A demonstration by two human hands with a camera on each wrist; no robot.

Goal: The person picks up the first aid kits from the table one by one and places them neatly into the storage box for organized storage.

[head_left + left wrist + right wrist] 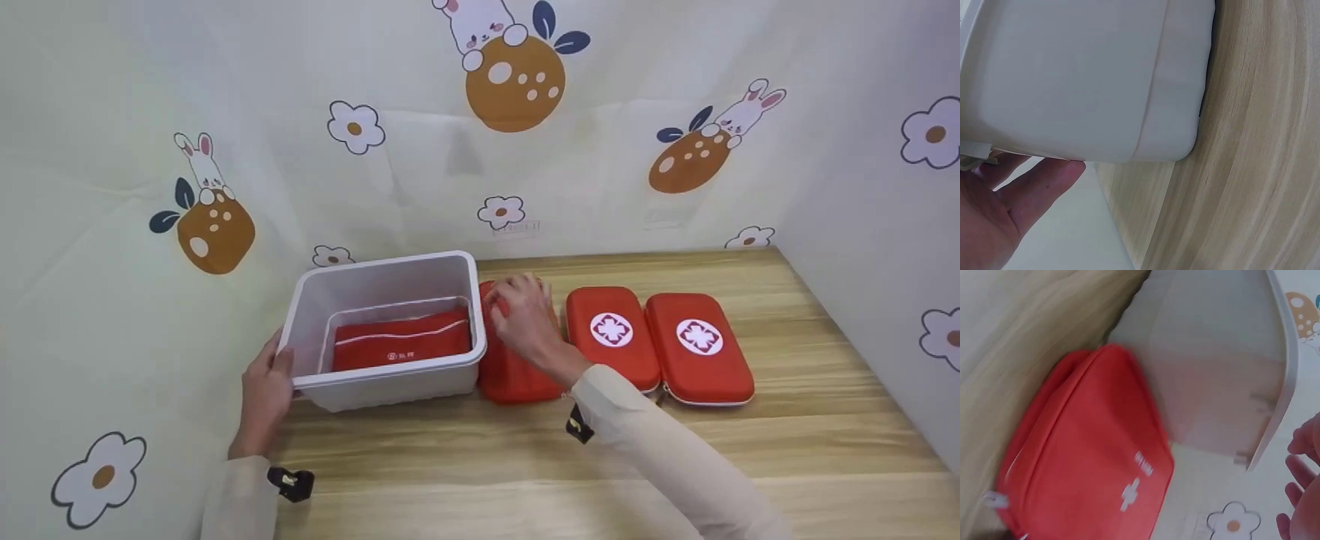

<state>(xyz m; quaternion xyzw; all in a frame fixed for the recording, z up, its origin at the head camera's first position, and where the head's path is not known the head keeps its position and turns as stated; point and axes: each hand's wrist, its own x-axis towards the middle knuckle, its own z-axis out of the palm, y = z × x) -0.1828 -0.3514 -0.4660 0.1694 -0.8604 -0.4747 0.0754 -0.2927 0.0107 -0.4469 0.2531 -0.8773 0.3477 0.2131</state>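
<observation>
My left hand (266, 390) grips the left front corner of a light grey plastic bin (405, 390), with its thumb and fingers under the rim in the left wrist view. A red pouch (375, 351) with small white lettering lies inside the bin. Just right of the bin, a soft red first-aid pouch (1100, 450) with a white cross and a zip rests on the table. My right hand (525, 319) hovers over this pouch near the bin's right rim, its fingers loosely bent. Nothing shows between those fingers in the right wrist view.
Two red hard-shell first-aid cases, one nearer (613, 356) and one farther right (712, 375), lie side by side on the wood-grain table (450, 465). Fabric walls (405, 187) printed with rabbits and flowers stand behind and at both sides.
</observation>
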